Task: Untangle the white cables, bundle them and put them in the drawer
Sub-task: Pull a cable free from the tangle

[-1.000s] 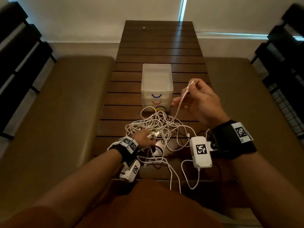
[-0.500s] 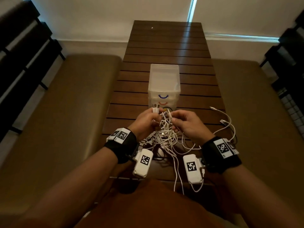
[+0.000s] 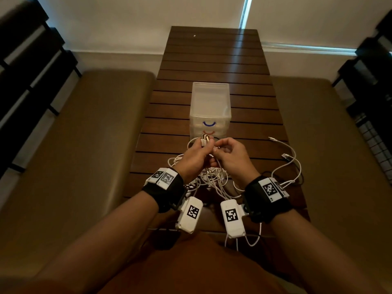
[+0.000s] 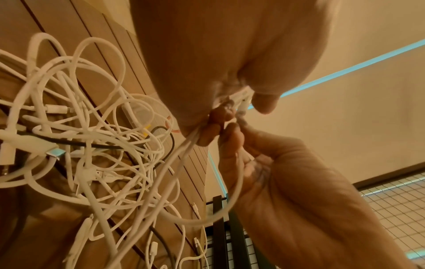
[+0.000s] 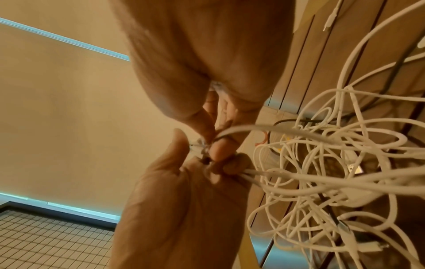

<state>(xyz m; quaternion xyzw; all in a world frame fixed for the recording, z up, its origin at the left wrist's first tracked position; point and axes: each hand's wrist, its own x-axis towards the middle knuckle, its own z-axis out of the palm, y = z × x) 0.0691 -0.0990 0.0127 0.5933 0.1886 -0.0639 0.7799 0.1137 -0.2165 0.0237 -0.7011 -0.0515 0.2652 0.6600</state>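
Note:
A tangle of white cables point(image 3: 212, 179) lies on the wooden slatted table point(image 3: 214, 60) in front of a small translucent drawer unit point(image 3: 210, 107). My left hand point(image 3: 196, 154) grips several cable plug ends point(image 3: 204, 141), raised just in front of the drawers. My right hand point(image 3: 228, 154) sits close beside it and pinches a cable point(image 4: 236, 174) next to those plugs. In the left wrist view the tangle point(image 4: 92, 145) hangs below the hands. The right wrist view shows the strands point(image 5: 322, 172) running from both hands down to the table.
Two loose cable ends point(image 3: 284, 153) trail over the table at the right. A black cable point(image 4: 165, 143) runs through the tangle. Padded benches point(image 3: 80, 145) flank the table on both sides. Dark racks point(image 3: 371, 66) stand at the far left and right.
My right hand came down from holding one plug up high and joined the left hand. My left hand rose from the tangle with plug ends. The freed cable ends lie at the right.

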